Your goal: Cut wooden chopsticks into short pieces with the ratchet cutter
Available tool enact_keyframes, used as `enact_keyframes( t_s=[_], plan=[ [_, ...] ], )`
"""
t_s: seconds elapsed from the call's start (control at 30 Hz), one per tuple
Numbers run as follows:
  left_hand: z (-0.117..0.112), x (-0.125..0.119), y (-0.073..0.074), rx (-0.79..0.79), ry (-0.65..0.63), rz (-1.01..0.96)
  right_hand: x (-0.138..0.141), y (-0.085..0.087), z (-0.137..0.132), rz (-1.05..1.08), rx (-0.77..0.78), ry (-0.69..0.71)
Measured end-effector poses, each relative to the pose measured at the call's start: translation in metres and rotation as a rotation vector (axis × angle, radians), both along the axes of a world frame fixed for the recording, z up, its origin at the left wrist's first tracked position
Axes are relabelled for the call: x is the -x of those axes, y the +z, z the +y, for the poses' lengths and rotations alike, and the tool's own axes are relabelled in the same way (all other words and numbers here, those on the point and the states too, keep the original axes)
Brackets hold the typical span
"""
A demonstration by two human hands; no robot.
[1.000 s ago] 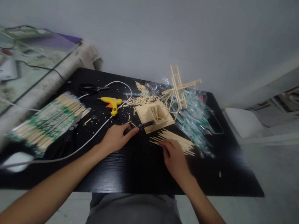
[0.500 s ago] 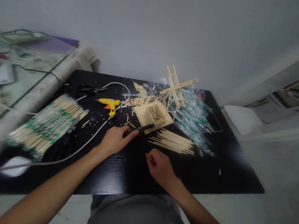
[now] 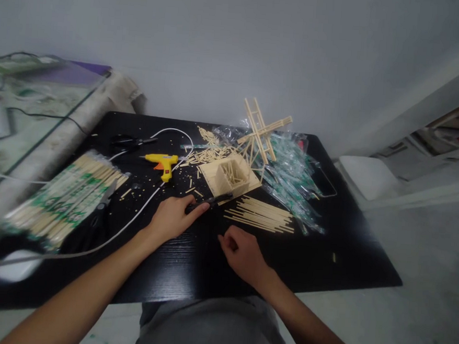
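My left hand (image 3: 173,216) rests on the black table with its fingers closed around a slim, black-handled tool (image 3: 215,198); its exact kind is too dark to make out. The tool's tip reaches the front edge of a wooden model (image 3: 235,176), which has a square base, a box-like body and a cross of stick-built blades (image 3: 261,129). My right hand (image 3: 243,252) is curled into a loose fist on the table, and nothing shows in it. Just beyond it lies a spread row of thin wooden sticks (image 3: 260,214).
A yellow glue gun (image 3: 163,163) with a white cord lies left of the model. Black scissors (image 3: 100,212) rest by packaged chopsticks (image 3: 66,194), and another black-handled pair (image 3: 131,141) lies farther back. Cut stick pieces (image 3: 211,152) and clear-green wrappers (image 3: 292,171) crowd the back.
The camera view has shifted slightly, so the table items appear a little farther left. Both hands keep nearly the same pose, the left still on the black tool.
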State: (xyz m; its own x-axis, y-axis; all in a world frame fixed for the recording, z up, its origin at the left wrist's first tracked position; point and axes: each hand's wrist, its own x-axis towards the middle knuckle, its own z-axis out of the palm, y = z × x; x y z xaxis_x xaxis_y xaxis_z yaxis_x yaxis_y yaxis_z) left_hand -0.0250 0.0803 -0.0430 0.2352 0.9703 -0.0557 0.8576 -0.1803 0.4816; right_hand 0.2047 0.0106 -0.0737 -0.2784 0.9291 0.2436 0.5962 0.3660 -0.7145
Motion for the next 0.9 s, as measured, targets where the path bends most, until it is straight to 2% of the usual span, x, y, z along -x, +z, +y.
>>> enact_keyframes(
  t_s=[0.1,0.17,0.33,0.67,0.9],
  plan=[
    [0.0,0.001,0.0,0.01,-0.009,-0.002,-0.015,0.01,0.014,0.035,0.0,-0.082],
    [-0.001,0.001,-0.001,0.003,-0.022,-0.004,-0.031,0.017,0.03,-0.034,-0.054,-0.126],
    [-0.001,0.0,-0.001,-0.009,-0.031,0.007,-0.058,0.023,0.064,-0.322,-0.081,-0.07],
    [-0.002,0.0,0.001,0.003,-0.029,0.012,-0.053,0.021,0.076,-0.559,-0.11,0.033],
    [-0.002,-0.001,0.002,0.012,-0.029,0.018,-0.049,0.022,0.078,-0.577,-0.088,0.054]
  ],
)
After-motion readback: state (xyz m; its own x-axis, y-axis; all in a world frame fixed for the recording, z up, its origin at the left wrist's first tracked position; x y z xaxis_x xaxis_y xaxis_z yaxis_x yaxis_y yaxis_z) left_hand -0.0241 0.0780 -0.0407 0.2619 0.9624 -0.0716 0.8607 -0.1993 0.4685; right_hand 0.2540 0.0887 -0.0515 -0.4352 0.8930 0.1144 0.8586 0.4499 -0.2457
